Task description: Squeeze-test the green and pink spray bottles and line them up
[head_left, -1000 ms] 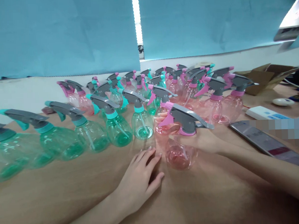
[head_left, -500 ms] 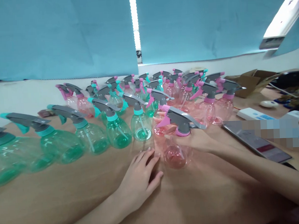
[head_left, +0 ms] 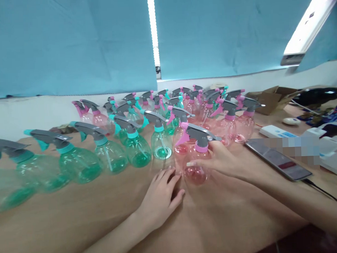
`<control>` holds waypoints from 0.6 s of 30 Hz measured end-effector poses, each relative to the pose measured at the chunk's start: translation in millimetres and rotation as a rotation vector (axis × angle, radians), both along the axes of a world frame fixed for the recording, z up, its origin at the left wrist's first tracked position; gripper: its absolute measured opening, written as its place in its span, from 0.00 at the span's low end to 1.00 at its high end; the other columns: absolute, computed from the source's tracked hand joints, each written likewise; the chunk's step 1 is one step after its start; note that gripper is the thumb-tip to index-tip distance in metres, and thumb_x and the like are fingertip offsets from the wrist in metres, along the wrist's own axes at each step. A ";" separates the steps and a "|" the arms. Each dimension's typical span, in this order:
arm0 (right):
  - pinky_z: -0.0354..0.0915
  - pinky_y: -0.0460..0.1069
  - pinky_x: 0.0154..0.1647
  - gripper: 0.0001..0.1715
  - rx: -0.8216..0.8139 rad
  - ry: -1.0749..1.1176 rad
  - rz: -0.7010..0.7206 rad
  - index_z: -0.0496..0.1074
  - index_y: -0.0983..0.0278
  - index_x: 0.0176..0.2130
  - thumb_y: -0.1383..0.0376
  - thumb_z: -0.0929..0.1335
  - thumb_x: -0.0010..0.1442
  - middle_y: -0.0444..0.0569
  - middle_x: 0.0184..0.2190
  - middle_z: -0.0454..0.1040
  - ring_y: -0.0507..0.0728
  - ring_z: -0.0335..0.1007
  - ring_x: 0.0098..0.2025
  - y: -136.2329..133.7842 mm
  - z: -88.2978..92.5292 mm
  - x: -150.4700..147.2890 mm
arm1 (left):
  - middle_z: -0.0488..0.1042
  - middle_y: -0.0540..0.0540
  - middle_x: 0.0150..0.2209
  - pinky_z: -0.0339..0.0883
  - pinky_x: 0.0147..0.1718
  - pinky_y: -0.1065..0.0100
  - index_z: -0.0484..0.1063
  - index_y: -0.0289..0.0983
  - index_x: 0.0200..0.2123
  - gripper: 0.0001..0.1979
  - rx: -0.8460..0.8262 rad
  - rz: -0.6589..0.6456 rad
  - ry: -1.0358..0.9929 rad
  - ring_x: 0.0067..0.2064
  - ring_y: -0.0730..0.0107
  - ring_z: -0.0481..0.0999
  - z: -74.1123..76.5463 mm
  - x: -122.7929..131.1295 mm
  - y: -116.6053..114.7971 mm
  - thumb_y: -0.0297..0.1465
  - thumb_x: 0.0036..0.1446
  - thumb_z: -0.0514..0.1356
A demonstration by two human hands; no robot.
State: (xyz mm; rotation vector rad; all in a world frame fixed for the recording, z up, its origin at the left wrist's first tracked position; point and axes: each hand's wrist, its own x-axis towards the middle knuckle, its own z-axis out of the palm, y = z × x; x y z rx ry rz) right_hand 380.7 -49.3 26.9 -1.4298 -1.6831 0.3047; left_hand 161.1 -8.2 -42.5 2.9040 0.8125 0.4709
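Note:
Wrapped round the body of the nearest pink spray bottle [head_left: 197, 174] is my right hand [head_left: 218, 160], its thumb across the front and its other fingers hidden behind. That bottle stands upright on the table, with a grey head and a pink trigger and collar. My left hand [head_left: 164, 193] lies palm down on the wooden table just left of it, fingers spread, holding nothing. A clear green spray bottle [head_left: 161, 145] with a turquoise collar stands beyond my left fingertips. Another pink spray bottle [head_left: 182, 131] is close behind the one in my right hand.
Green spray bottles [head_left: 78, 164] form a row to the left, with several pink and green ones [head_left: 212, 103] crowded behind. On the right lie a phone [head_left: 278, 159] with a cable, a white power strip [head_left: 279, 133], a white mouse [head_left: 291, 121] and a cardboard box [head_left: 275, 97].
My right thumb has come round to the front of the pink bottle, and the hand has closed on its body. My left hand stays flat. The view has shifted slightly.

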 end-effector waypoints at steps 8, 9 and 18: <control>0.64 0.52 0.21 0.19 -0.010 -0.344 -0.243 0.61 0.59 0.26 0.55 0.73 0.49 0.46 0.22 0.71 0.58 0.71 0.24 -30.7 12.5 5.5 | 0.68 0.36 0.55 0.62 0.53 0.49 0.68 0.33 0.54 0.17 -0.001 0.008 0.013 0.58 0.49 0.65 0.0 2.2 -5.0 0.32 0.63 0.55; 0.65 0.53 0.23 0.18 -0.029 -0.345 -0.250 0.63 0.60 0.28 0.53 0.72 0.50 0.47 0.23 0.73 0.59 0.72 0.25 -29.8 6.1 13.7 | 0.68 0.36 0.55 0.62 0.53 0.49 0.68 0.34 0.54 0.17 -0.006 0.005 0.010 0.58 0.49 0.65 0.0 2.8 -6.6 0.32 0.63 0.55; 0.68 0.57 0.36 0.25 0.037 -0.170 -0.271 0.67 0.63 0.37 0.48 0.72 0.49 0.54 0.36 0.75 0.65 0.73 0.39 4.2 -29.5 86.4 | 0.67 0.37 0.57 0.61 0.55 0.49 0.66 0.35 0.56 0.19 -0.021 -0.089 -0.018 0.59 0.50 0.63 -0.6 30.5 -13.8 0.32 0.62 0.55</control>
